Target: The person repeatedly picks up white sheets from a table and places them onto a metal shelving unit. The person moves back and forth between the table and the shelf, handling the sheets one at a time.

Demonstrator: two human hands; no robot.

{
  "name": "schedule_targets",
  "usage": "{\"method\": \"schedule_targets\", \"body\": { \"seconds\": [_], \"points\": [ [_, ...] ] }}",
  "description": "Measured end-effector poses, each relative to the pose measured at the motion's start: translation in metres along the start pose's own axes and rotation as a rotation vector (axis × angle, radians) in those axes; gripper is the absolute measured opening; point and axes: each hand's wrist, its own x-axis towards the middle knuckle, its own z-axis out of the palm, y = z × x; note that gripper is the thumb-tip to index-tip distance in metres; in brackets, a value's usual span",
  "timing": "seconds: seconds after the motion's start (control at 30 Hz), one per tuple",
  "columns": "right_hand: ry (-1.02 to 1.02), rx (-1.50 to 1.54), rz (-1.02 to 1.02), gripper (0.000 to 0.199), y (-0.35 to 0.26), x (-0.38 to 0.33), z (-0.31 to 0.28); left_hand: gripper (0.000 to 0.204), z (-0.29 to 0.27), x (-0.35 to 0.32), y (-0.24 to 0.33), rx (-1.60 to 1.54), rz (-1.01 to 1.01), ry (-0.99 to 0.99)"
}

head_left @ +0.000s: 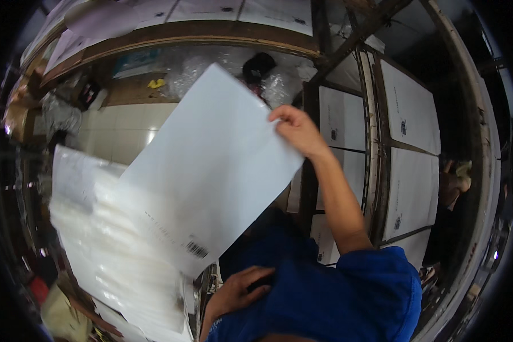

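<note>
Clock positions are read from the centre of the view. The white sheet (208,154), barcode low on its visible face, lies toward 9 to 10 o'clock. The right hand (296,131), near 1 to 2 o'clock, pinches the sheet's edge between thumb and fingers; this edge grip presumably leaves the face uncovered, and the sheet's apparent stiffness lets one hand support it. The left hand (242,290), at 6 o'clock, is loosely open with no object visible, beside the blue shirt (330,290). At 8 o'clock, a plastic-covered stack (108,245) sits partly behind the sheet; contact cannot be determined. Toward 2 to 3 o'clock, similar barcoded panels (410,108) fill a dark frame (374,102), probably to keep them separated and flat.
</note>
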Motion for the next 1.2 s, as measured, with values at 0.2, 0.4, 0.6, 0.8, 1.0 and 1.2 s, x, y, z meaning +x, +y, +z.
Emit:
{"method": "schedule_targets", "body": {
  "seconds": [0.2,0.4,0.6,0.8,1.0,1.2],
  "points": [
    [0.537,-0.188,0.193,0.018,0.154,0.004,-0.165,0.035,-0.003,0.068,-0.085,-0.360,-0.450,-0.045],
    [0.931,-0.686,0.344,0.015,0.315,-0.004,-0.324,0.039,0.036,0.075,-0.250,-0.077,-0.937,0.161],
    [1.057,-0.939,0.241,0.013,0.470,-0.083,-0.519,0.034,0.044,0.105,-0.262,-0.033,-0.879,0.266],
    [1.176,-1.097,0.354,0.016,0.509,-0.106,-0.586,0.035,0.046,0.158,-0.251,-0.060,-1.028,0.231],
    [1.311,-0.911,0.339,0.018,0.496,-0.136,-0.622,0.034,0.048,0.138,-0.292,0.089,-0.987,0.138],
    [1.429,-0.586,0.370,0.013,0.484,-0.131,-0.632,0.034,0.041,0.169,-0.265,-0.001,-1.066,0.157]
  ]
}}
